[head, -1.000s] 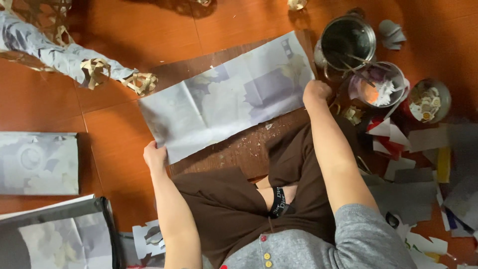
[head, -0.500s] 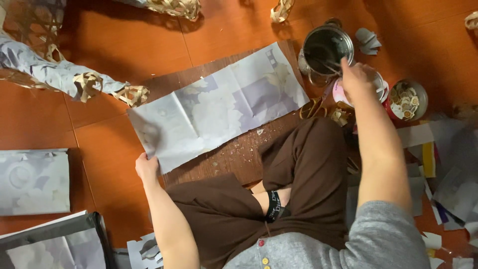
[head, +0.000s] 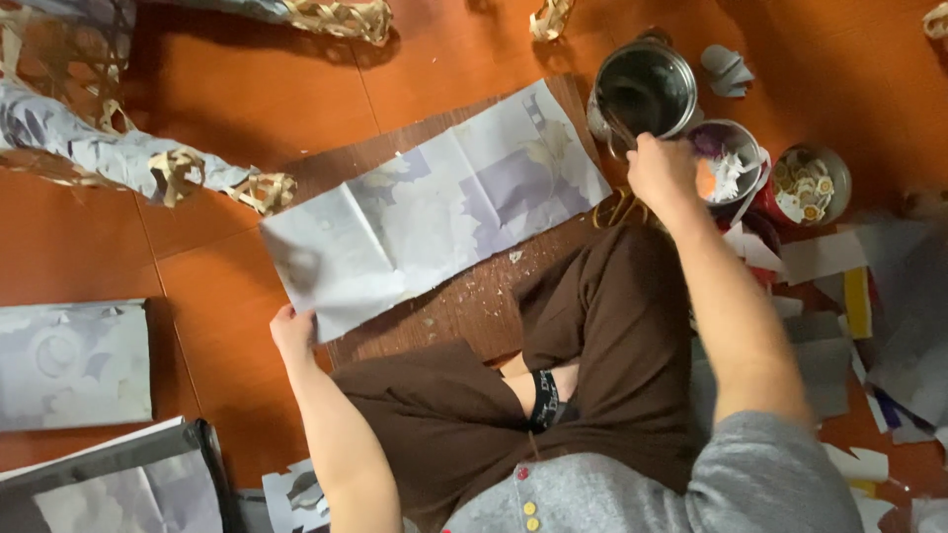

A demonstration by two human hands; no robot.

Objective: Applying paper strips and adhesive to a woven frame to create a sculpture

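Observation:
A long, creased grey-lilac paper sheet [head: 434, 212] lies spread across a brown board [head: 474, 306] on the orange wooden floor in front of my crossed legs. My left hand [head: 293, 334] pinches the sheet's near left corner. My right hand [head: 660, 170] is at the near rim of a steel pot [head: 647, 89] beyond the sheet's right end. Its fingers are closed on thin sticks [head: 614, 126] that lean out of the pot.
A small bowl of paper scraps [head: 729, 158] and a tin of round pieces [head: 812, 185] stand right of the pot. Cut paper scraps [head: 869, 296] litter the right side. A rolled paper with woven strips [head: 128, 163] lies far left, above a folded sheet [head: 69, 360] and a black folder [head: 118, 484].
My right hand left the sheet's right edge and moved up to the steel pot, closing on the sticks. The left hand stayed on the sheet's corner.

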